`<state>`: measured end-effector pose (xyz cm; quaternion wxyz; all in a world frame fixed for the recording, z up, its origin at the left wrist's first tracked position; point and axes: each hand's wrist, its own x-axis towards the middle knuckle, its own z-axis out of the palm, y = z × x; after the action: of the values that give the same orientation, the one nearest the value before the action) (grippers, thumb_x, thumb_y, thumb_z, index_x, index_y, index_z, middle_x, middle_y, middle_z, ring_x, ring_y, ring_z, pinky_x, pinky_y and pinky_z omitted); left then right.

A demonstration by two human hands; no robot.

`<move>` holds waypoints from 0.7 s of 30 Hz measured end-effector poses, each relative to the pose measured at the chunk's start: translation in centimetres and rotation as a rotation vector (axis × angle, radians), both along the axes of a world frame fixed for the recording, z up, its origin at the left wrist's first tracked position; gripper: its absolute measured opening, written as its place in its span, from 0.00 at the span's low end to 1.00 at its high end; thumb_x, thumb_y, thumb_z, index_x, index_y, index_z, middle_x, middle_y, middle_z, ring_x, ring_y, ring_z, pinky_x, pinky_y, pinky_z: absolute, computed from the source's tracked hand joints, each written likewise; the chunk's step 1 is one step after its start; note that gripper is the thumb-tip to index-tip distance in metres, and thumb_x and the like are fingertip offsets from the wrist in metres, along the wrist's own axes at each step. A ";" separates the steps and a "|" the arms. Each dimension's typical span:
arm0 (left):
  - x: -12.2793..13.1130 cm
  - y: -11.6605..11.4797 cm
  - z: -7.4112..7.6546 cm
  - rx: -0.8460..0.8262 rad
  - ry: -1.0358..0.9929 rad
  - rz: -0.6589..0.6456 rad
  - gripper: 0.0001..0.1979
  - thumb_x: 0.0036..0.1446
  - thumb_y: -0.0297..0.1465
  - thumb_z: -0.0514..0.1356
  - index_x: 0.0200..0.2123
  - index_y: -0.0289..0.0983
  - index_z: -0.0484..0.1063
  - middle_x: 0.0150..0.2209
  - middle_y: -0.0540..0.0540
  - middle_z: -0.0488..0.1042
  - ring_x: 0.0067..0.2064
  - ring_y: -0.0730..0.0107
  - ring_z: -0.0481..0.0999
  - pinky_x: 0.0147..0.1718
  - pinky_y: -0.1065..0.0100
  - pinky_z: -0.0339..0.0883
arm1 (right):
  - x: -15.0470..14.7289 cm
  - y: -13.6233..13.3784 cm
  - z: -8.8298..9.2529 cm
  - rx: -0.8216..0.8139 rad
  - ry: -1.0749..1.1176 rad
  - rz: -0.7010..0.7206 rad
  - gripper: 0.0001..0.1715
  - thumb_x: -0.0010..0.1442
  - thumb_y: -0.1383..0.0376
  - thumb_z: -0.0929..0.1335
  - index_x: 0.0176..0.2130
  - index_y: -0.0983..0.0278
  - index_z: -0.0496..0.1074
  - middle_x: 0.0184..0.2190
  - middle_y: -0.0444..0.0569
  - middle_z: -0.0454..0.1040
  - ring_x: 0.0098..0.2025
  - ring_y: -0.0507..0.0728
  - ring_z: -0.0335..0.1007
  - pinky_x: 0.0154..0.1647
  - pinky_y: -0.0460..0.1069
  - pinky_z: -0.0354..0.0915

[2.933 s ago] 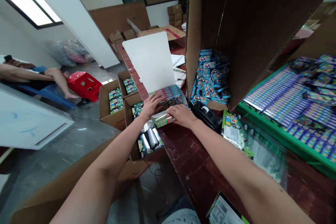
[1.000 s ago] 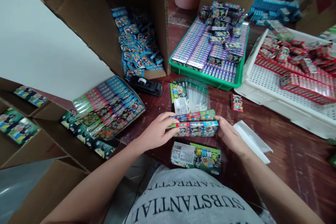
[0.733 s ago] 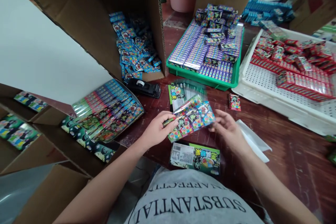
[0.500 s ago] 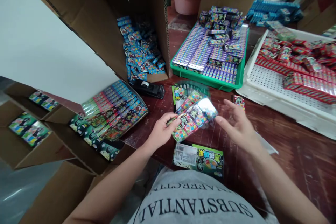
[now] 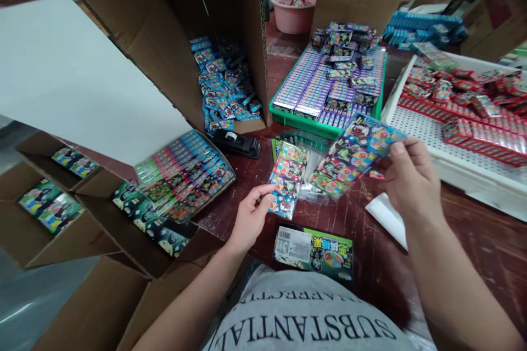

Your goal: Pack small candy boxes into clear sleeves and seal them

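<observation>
One pack (image 5: 289,175) is finger-clamped in left hand (image 5: 252,216), another pack (image 5: 354,154) likewise in right hand (image 5: 412,175), light edge grips probably suiting both.

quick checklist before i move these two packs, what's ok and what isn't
1. Left hand grips its pack: ok, thumb and fingers pinch the near end of the left pack.
2. Right hand grips its pack: ok, pinching the far right end of the right pack.
3. Surface under the packs free: not ok, clear plastic lies there.
4. Tape dispenser away from both hands: ok, off to the left, untouched.
5. Printed card uncovered: ok, it lies near the body with neither pack over it.
6. Backs of both packs undamaged: cannot tell, they face away.
</observation>
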<state>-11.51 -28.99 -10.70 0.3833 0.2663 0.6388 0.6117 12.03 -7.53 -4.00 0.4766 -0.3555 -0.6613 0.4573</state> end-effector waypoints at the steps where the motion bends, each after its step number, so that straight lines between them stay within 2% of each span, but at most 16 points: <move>1: 0.0 -0.1 0.0 0.028 -0.024 -0.005 0.22 0.60 0.38 0.67 0.57 0.41 0.73 0.51 0.43 0.78 0.50 0.62 0.77 0.49 0.63 0.70 | 0.0 0.2 0.8 0.080 -0.038 -0.010 0.13 0.70 0.52 0.64 0.49 0.54 0.70 0.39 0.45 0.74 0.36 0.55 0.73 0.37 0.51 0.71; 2: 0.1 -0.2 -0.1 0.050 -0.053 -0.014 0.28 0.59 0.36 0.67 0.62 0.43 0.68 0.51 0.44 0.77 0.49 0.64 0.77 0.49 0.64 0.70 | -0.2 0.2 1.7 0.164 -0.098 0.030 0.14 0.71 0.53 0.64 0.50 0.55 0.71 0.40 0.47 0.75 0.37 0.55 0.73 0.39 0.52 0.72; 4: 0.2 -0.1 0.0 0.055 -0.116 -0.053 0.39 0.58 0.33 0.68 0.69 0.47 0.57 0.51 0.45 0.76 0.47 0.67 0.77 0.47 0.65 0.70 | -1.7 -0.5 3.5 0.351 -0.315 0.285 0.16 0.71 0.54 0.63 0.52 0.56 0.74 0.44 0.49 0.78 0.42 0.58 0.75 0.45 0.55 0.72; 5: 0.4 0.0 0.1 0.046 -0.150 -0.086 0.41 0.58 0.32 0.68 0.70 0.47 0.55 0.52 0.45 0.76 0.47 0.67 0.77 0.47 0.66 0.70 | -2.9 -1.1 4.3 0.433 -0.433 0.449 0.17 0.71 0.55 0.63 0.52 0.56 0.74 0.46 0.50 0.79 0.44 0.59 0.76 0.47 0.56 0.72; 6: 0.7 0.2 0.2 0.043 -0.188 -0.128 0.40 0.58 0.32 0.68 0.70 0.46 0.56 0.53 0.45 0.75 0.47 0.67 0.77 0.48 0.65 0.70 | -4.3 -1.8 4.8 0.484 -0.516 0.549 0.17 0.71 0.54 0.63 0.53 0.56 0.74 0.48 0.50 0.79 0.47 0.60 0.76 0.49 0.56 0.72; 7: 1.0 0.5 0.3 0.053 -0.230 -0.167 0.37 0.58 0.31 0.68 0.68 0.44 0.59 0.54 0.44 0.75 0.48 0.66 0.77 0.49 0.64 0.70 | -5.9 -2.4 5.1 0.492 -0.564 0.546 0.19 0.72 0.54 0.62 0.55 0.57 0.73 0.50 0.50 0.79 0.49 0.61 0.76 0.51 0.58 0.71; 9: 2.0 1.2 0.6 0.107 -0.294 -0.215 0.30 0.57 0.30 0.68 0.62 0.41 0.66 0.55 0.43 0.74 0.51 0.63 0.76 0.52 0.62 0.70 | -9.1 -3.3 5.0 0.405 -0.546 0.381 0.23 0.73 0.55 0.58 0.59 0.61 0.68 0.53 0.55 0.77 0.52 0.62 0.75 0.53 0.59 0.71; 11: 3.2 1.9 1.0 0.164 -0.308 -0.202 0.26 0.57 0.30 0.69 0.58 0.41 0.68 0.55 0.43 0.74 0.53 0.61 0.75 0.54 0.59 0.70 | -11.3 -3.7 4.0 0.357 -0.505 0.181 0.28 0.73 0.52 0.58 0.62 0.65 0.64 0.57 0.61 0.73 0.57 0.66 0.70 0.58 0.63 0.67; 13: 4.1 2.3 1.4 0.199 -0.269 -0.161 0.25 0.57 0.31 0.69 0.56 0.42 0.68 0.55 0.44 0.74 0.54 0.60 0.74 0.55 0.59 0.69 | -12.2 -3.8 2.7 0.339 -0.487 0.037 0.37 0.68 0.45 0.63 0.65 0.67 0.62 0.62 0.65 0.67 0.64 0.70 0.62 0.63 0.68 0.60; 15: 4.5 2.0 1.5 0.212 -0.202 -0.179 0.24 0.60 0.33 0.67 0.57 0.42 0.66 0.56 0.43 0.73 0.56 0.59 0.74 0.57 0.57 0.68 | -11.6 -3.9 1.5 0.220 -0.471 0.081 0.44 0.63 0.40 0.66 0.64 0.65 0.63 0.63 0.64 0.67 0.64 0.71 0.61 0.64 0.69 0.59; 17: 4.3 1.0 1.3 0.198 -0.096 -0.309 0.27 0.62 0.35 0.65 0.62 0.42 0.62 0.59 0.41 0.72 0.58 0.56 0.73 0.59 0.54 0.66 | -10.1 -3.8 0.5 0.002 -0.438 0.256 0.40 0.63 0.38 0.65 0.59 0.63 0.69 0.55 0.59 0.75 0.55 0.68 0.71 0.58 0.64 0.66; 18: 4.0 0.3 1.0 0.173 -0.004 -0.415 0.32 0.60 0.37 0.67 0.64 0.42 0.59 0.62 0.39 0.69 0.60 0.53 0.71 0.60 0.52 0.65 | -9.2 -3.7 0.2 -0.085 -0.423 0.318 0.37 0.64 0.38 0.64 0.55 0.62 0.72 0.50 0.56 0.78 0.50 0.65 0.74 0.53 0.61 0.69; 19: 3.7 -0.4 0.7 0.143 0.121 -0.540 0.38 0.57 0.38 0.69 0.67 0.42 0.57 0.64 0.37 0.67 0.63 0.48 0.68 0.63 0.48 0.62 | -8.2 -3.5 -0.1 -0.140 -0.411 0.330 0.35 0.64 0.38 0.64 0.51 0.62 0.73 0.46 0.54 0.79 0.46 0.63 0.75 0.49 0.59 0.70; 21: 2.7 -1.8 0.2 0.078 0.431 -0.810 0.46 0.49 0.37 0.73 0.69 0.42 0.57 0.67 0.35 0.63 0.67 0.41 0.63 0.65 0.43 0.56 | -6.0 -2.7 -0.2 -0.159 -0.387 0.229 0.32 0.63 0.38 0.65 0.47 0.61 0.74 0.41 0.50 0.79 0.42 0.60 0.74 0.44 0.56 0.70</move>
<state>-8.80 -30.79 -10.49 0.4394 0.6299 0.5248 0.3669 6.02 -10.21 -4.17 0.2566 -0.3955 -0.7382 0.4825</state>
